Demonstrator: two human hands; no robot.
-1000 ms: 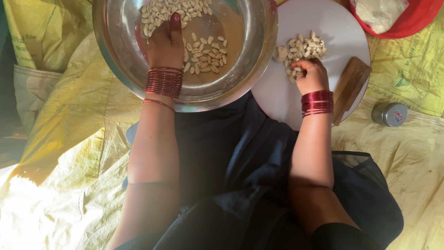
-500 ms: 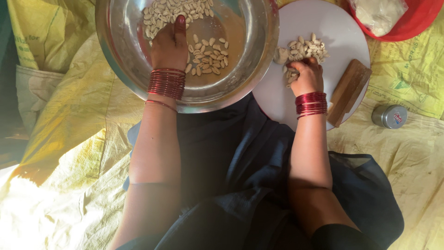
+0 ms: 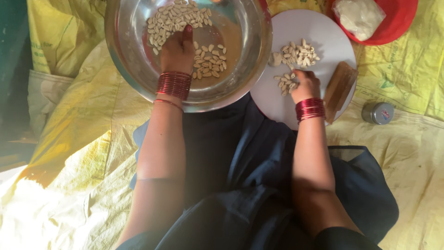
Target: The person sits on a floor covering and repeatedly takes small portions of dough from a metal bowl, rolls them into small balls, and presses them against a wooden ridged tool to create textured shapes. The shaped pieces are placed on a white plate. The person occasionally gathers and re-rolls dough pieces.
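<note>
Silver tin (image 3: 378, 112), white bag (image 3: 360, 16) in red bowl (image 3: 401, 24)

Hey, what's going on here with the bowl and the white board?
A person sits on yellow sacking, working with pale peeled nuts. The left hand rests inside a big steel bowl among the nuts in the bowl. The right hand is on a round white board, at a small cluster beside a larger pile of nuts. A wooden block lies at the board's edge, with a small tin and a red basin nearby.
</note>
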